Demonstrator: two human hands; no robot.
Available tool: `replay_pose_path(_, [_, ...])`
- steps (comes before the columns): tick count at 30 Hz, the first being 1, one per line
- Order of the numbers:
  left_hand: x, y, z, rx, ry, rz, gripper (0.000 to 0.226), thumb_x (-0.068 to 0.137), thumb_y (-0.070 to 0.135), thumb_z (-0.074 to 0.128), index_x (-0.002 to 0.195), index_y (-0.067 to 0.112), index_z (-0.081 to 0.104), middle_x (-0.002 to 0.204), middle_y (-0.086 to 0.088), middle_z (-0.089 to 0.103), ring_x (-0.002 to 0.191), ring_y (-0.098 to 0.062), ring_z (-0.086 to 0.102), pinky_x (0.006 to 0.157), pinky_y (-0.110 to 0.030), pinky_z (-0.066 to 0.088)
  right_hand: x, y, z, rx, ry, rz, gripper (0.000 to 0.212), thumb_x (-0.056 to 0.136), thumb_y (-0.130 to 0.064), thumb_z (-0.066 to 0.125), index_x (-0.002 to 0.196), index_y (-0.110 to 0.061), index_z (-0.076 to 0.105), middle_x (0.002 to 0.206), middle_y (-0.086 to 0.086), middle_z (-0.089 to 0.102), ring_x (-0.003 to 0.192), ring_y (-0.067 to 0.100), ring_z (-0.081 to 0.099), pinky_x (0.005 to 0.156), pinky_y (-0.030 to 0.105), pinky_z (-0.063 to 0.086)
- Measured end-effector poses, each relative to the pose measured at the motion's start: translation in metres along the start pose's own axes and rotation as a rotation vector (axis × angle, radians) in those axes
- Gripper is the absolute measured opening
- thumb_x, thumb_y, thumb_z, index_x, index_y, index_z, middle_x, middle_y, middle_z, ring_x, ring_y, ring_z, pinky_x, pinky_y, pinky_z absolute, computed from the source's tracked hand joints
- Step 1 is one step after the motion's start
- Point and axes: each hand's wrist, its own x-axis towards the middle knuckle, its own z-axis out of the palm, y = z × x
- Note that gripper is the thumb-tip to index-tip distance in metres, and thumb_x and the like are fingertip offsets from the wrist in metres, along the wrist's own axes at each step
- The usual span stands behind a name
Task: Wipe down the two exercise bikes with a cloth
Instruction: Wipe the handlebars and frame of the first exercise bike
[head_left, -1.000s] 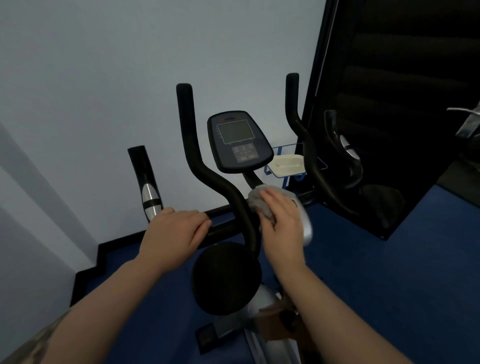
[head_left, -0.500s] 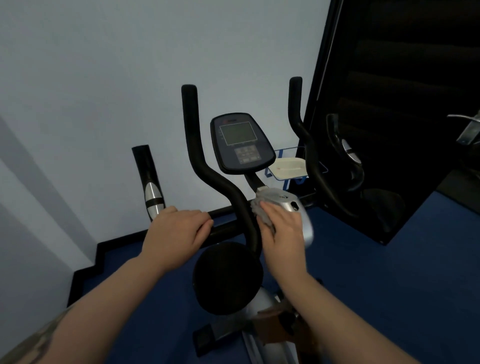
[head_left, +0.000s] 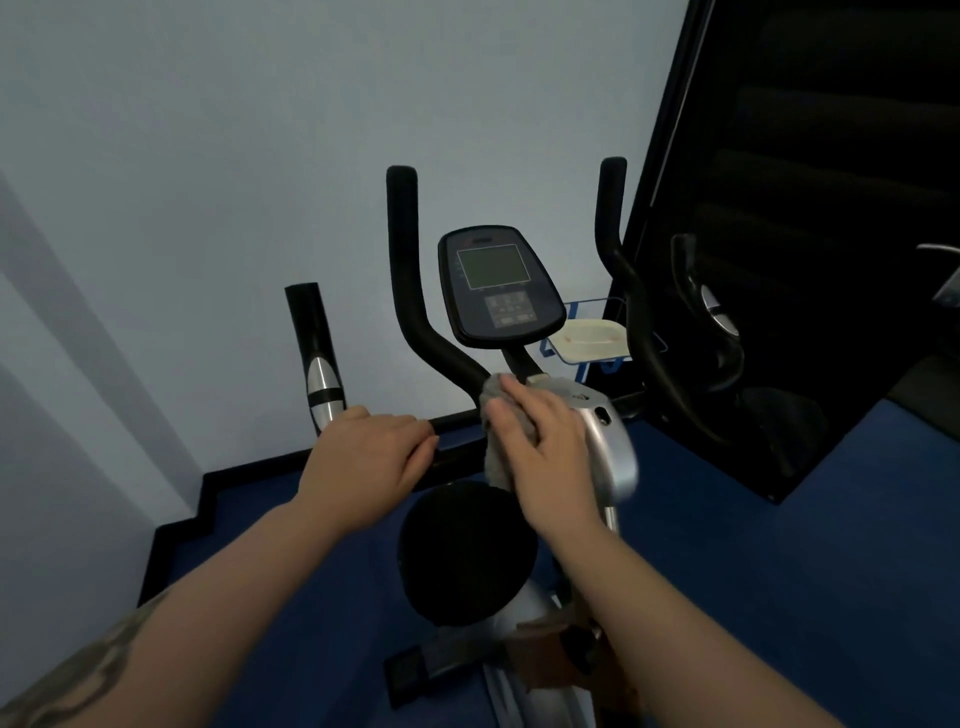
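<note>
Blue floor (head_left: 779, 519), pale wall, bike (head_left: 608, 441) up close: left hand (head_left: 363, 457) curled round the handlebar (head_left: 452, 415) bracing, right hand (head_left: 545, 457) flat-fingered pressing the grey cloth (head_left: 493, 415) on the silver stem housing below the console (head_left: 498, 286), probably best kept firm, overlapping strokes.

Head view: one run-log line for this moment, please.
right hand presses cloth on silver bike housing | left hand grips handlebar | wipe ongoing
</note>
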Motion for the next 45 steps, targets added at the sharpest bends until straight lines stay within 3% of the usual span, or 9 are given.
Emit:
replay_pose_path(2, [0.0, 0.0, 0.001, 0.004, 0.001, -0.002, 0.043, 0.097, 0.04, 0.026, 0.08, 0.025, 0.063, 0.067, 0.009, 0.062, 0.059, -0.014, 0.058, 0.065, -0.032, 0.043, -0.009, 0.006, -0.003, 0.013, 0.018, -0.05, 0.05, 0.091, -0.054, 0.04, 0.132, -0.032, 0.059, 0.125, -0.008, 0.055, 0.12, 0.009, 0.045, 0.103, 0.03, 0.039])
replay_pose_path(6, [-0.002, 0.0, 0.004, -0.004, 0.016, -0.01, 0.047, 0.097, 0.04, 0.024, 0.078, 0.025, 0.064, 0.067, 0.011, 0.062, 0.058, -0.012, 0.057, 0.065, -0.032, 0.042, -0.018, 0.027, -0.015, 0.12, 0.007, -0.086, 0.036, 0.094, -0.039, 0.05, 0.121, -0.025, 0.068, 0.125, -0.009, 0.057, 0.12, 0.003, 0.051, 0.104, 0.031, 0.045])
replay_pose_path(13, [0.0, 0.001, 0.002, -0.009, 0.025, 0.002, 0.042, 0.096, 0.04, 0.027, 0.078, 0.023, 0.061, 0.066, 0.007, 0.062, 0.057, -0.016, 0.058, 0.064, -0.032, 0.041, 0.014, 0.006, 0.003, -0.178, -0.021, -0.301, 0.029, 0.085, -0.028, 0.073, 0.113, -0.023, 0.073, 0.126, -0.007, 0.057, 0.116, 0.009, 0.042, 0.098, 0.013, 0.031])
replay_pose_path(18, [-0.001, 0.002, 0.002, -0.008, 0.038, 0.006, 0.043, 0.096, 0.039, 0.028, 0.075, 0.022, 0.061, 0.063, 0.007, 0.06, 0.054, -0.016, 0.056, 0.064, -0.032, 0.044, -0.032, 0.031, -0.006, -0.025, 0.034, -0.17, 0.037, 0.084, -0.032, 0.073, 0.12, -0.033, 0.066, 0.127, -0.016, 0.052, 0.122, 0.006, 0.043, 0.101, 0.013, 0.033])
replay_pose_path(23, [-0.002, 0.001, 0.002, -0.014, 0.052, -0.006, 0.042, 0.095, 0.037, 0.03, 0.072, 0.02, 0.061, 0.061, 0.006, 0.06, 0.054, -0.018, 0.055, 0.063, -0.032, 0.042, 0.001, 0.018, 0.0, -0.039, 0.013, -0.148, 0.035, 0.092, -0.028, 0.065, 0.127, -0.03, 0.06, 0.122, -0.008, 0.057, 0.117, 0.011, 0.047, 0.098, 0.026, 0.04])
replay_pose_path(28, [-0.001, 0.004, 0.002, -0.013, 0.049, -0.025, 0.042, 0.094, 0.036, 0.03, 0.069, 0.02, 0.06, 0.059, 0.007, 0.058, 0.052, -0.017, 0.054, 0.063, -0.033, 0.044, -0.049, 0.032, 0.001, 0.104, 0.076, -0.147, 0.036, 0.092, -0.04, 0.057, 0.128, -0.041, 0.057, 0.126, -0.01, 0.05, 0.121, 0.011, 0.048, 0.102, 0.027, 0.042])
replay_pose_path(32, [-0.001, 0.002, 0.003, 0.002, 0.044, -0.018, 0.042, 0.094, 0.035, 0.031, 0.07, 0.02, 0.061, 0.059, 0.007, 0.058, 0.052, -0.017, 0.053, 0.062, -0.033, 0.043, -0.001, 0.023, -0.004, 0.004, 0.002, -0.152, 0.032, 0.092, -0.029, 0.062, 0.124, -0.031, 0.061, 0.12, -0.011, 0.055, 0.116, 0.009, 0.05, 0.101, 0.036, 0.044])
replay_pose_path(38, [-0.001, 0.003, 0.004, 0.007, 0.04, -0.03, 0.042, 0.094, 0.035, 0.03, 0.069, 0.02, 0.06, 0.058, 0.007, 0.056, 0.051, -0.017, 0.051, 0.062, -0.031, 0.039, -0.046, 0.026, 0.003, 0.119, 0.106, -0.126, 0.035, 0.09, -0.025, 0.066, 0.123, -0.036, 0.062, 0.119, -0.012, 0.053, 0.115, 0.007, 0.053, 0.098, 0.023, 0.046])
replay_pose_path(45, [0.0, 0.003, 0.003, 0.008, 0.048, -0.029, 0.041, 0.095, 0.035, 0.03, 0.068, 0.02, 0.057, 0.058, 0.006, 0.057, 0.05, -0.017, 0.051, 0.063, -0.031, 0.039, 0.006, 0.014, -0.006, 0.034, 0.009, -0.06, 0.033, 0.094, -0.03, 0.061, 0.126, -0.025, 0.063, 0.114, -0.018, 0.058, 0.116, 0.007, 0.051, 0.104, 0.037, 0.043])
